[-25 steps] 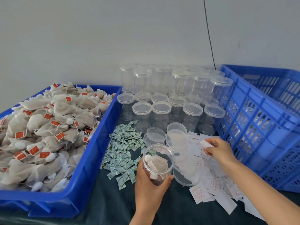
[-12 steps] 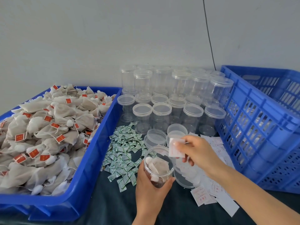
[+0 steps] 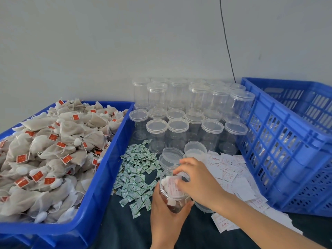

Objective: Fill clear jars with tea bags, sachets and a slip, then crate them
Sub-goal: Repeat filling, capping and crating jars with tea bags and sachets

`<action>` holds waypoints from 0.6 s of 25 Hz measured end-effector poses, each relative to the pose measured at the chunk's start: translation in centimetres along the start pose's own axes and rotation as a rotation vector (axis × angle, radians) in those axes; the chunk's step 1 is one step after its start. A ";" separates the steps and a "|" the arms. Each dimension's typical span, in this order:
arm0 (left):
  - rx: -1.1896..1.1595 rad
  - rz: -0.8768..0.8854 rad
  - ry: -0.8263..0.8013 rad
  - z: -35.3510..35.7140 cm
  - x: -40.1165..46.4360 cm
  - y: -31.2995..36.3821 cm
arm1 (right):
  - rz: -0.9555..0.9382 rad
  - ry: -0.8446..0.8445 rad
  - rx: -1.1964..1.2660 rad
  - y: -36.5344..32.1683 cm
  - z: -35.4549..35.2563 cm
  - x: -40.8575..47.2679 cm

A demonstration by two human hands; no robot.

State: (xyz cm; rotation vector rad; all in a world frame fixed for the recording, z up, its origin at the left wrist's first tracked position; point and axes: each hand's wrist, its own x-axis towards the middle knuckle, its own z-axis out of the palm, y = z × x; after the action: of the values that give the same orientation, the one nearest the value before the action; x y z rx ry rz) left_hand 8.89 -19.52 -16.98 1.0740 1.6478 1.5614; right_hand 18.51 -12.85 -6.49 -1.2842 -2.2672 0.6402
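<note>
Left hand (image 3: 166, 217): wraps the open clear jar (image 3: 173, 193) from below, fingers curled round its wall.
Right hand (image 3: 197, 178): fingertips pinch a red-printed slip (image 3: 172, 186), which sits inside the jar's mouth on tea bags.
Left of jar: green sachets (image 3: 138, 171); beyond, a blue tray (image 3: 107, 164) of tea bags (image 3: 53, 150).
Right of jar: loose slips (image 3: 231, 169), blue crate (image 3: 287, 146).
Behind jar: lidded empty jars (image 3: 188, 112).

Blue crate (image 3: 287, 133), green-white sachets (image 3: 138, 175), red-tagged tea bags (image 3: 53, 151)
</note>
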 end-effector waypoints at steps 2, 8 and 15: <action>-0.015 -0.001 0.012 0.0 0.0 0.1 | -0.016 0.036 0.020 0.2 -0.1 0.0; 0.040 0.031 0.023 -0.1 0.0 0.4 | 0.100 -0.128 -0.090 -0.4 -0.1 0.9; 0.214 0.133 0.012 0.1 0.9 0.1 | 0.018 0.044 -0.022 0.6 -0.9 -0.8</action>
State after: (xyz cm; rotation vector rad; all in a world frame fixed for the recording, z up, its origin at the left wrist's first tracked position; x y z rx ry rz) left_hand 8.52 -18.70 -16.77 1.3108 1.8159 1.5008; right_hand 19.81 -13.14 -6.31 -1.3173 -2.2354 0.5896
